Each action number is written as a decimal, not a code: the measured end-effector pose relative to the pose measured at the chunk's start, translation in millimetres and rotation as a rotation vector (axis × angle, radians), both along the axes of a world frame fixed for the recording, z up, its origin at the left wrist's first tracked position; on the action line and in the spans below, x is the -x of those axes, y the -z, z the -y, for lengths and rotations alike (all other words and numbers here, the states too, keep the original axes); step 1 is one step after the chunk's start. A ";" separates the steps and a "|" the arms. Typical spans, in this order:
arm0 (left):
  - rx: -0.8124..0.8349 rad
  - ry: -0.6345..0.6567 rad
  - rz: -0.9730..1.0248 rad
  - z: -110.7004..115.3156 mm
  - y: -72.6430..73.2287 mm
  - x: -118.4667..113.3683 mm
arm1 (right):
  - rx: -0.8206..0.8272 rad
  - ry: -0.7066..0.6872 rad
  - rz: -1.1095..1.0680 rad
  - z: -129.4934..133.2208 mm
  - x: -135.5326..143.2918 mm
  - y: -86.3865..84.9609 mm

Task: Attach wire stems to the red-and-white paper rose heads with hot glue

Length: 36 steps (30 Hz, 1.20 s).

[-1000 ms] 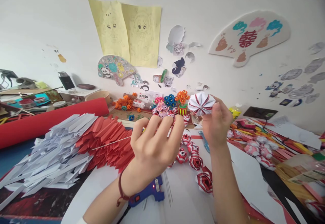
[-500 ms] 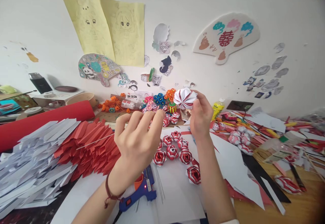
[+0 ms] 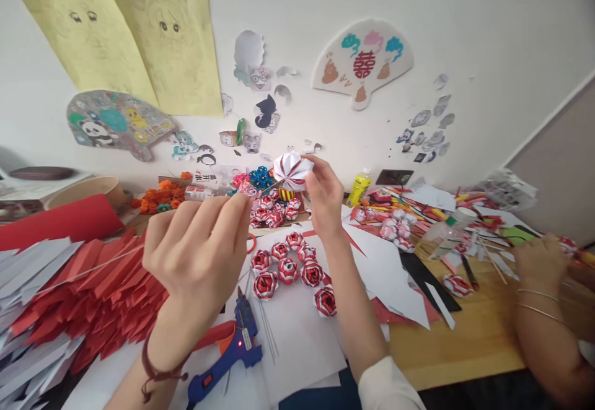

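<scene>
My left hand [image 3: 199, 249] is closed around a thin wire [image 3: 93, 270], which sticks out on both sides of the fist. The wire's far end reaches the base of a folded white-and-red paper flower [image 3: 292, 171]; whether it has gone in, I cannot tell. My right hand [image 3: 325, 196] pinches that flower from the right, its pleated underside turned toward the left hand. Under my wrists lies a blue hot glue gun [image 3: 237, 348] with a red light on. Several finished red-and-white paper flowers [image 3: 288, 270] stand on white paper between my arms.
Piles of folded red strips [image 3: 106, 298] and white strips [image 3: 32, 335] cover the left side, before a red roll [image 3: 60, 221]. Another person's hand [image 3: 539, 261] is at the far right. A yellow bottle [image 3: 359, 187] stands at the back, near a clear plastic bottle [image 3: 446, 236].
The view has turned to the right, and another person's arm now shows at the right edge. Both my hands keep their hold on the wire and the flower.
</scene>
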<state>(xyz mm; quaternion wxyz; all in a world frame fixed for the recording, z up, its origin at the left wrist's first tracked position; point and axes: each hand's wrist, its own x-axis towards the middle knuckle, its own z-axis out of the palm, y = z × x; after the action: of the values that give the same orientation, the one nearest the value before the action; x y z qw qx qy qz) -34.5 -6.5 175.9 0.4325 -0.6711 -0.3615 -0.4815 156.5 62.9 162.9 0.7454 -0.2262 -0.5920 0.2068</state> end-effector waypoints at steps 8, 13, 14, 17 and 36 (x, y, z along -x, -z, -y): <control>-0.036 -0.017 -0.024 -2.9 1.6 -1.2 | 0.029 -0.046 0.013 4.7 -1.6 -3.3; 0.015 0.016 -0.010 -0.5 2.0 -2.3 | 0.069 -0.020 0.019 7.8 -2.6 -5.5; 0.020 0.021 -0.001 -0.3 2.0 -2.3 | 0.073 -0.021 0.020 8.1 -2.7 -5.7; 0.029 0.025 0.008 -0.1 1.8 -2.2 | 0.075 -0.034 0.024 8.9 -3.0 -5.8; -0.019 0.011 -0.044 -9.6 -0.7 0.5 | 0.130 -0.143 -0.033 -0.6 -2.2 2.1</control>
<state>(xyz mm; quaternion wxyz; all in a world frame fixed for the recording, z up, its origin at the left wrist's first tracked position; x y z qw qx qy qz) -35.0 3.1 176.5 0.4440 -0.6794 -0.3439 -0.4723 158.8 63.5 160.8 0.7221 -0.2280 -0.5795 0.3012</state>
